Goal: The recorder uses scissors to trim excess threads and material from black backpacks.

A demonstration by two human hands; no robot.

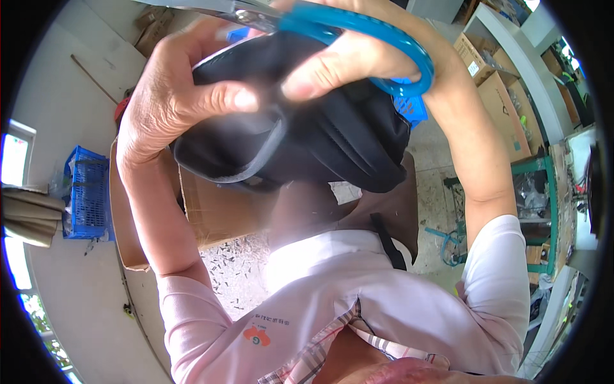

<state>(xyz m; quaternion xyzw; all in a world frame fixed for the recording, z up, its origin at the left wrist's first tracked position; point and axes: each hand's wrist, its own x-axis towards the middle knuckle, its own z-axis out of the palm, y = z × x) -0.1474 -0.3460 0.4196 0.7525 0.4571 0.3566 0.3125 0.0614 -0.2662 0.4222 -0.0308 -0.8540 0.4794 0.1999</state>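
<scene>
Both hands hold up a black sewn fabric article (300, 137) with folds and a seamed edge; its exact kind I cannot tell. My left hand (169, 96) grips its left side, thumb lying on the cloth. On the other side my right hand (358, 57) pinches the cloth, its thumb tip close to the left thumb. Scissors with blue handles (358, 19) hang on the right hand, one loop around it. Their metal blades (211, 5) point left over the top of the cloth, above the left hand. The fingers behind the fabric are hidden.
An open cardboard box (217, 214) stands below my left forearm. Dark scraps (233, 272) litter the floor beside it. A blue plastic basket (89, 192) is by the left wall. At right are cardboard boxes (502, 109) and a green metal frame (551, 211).
</scene>
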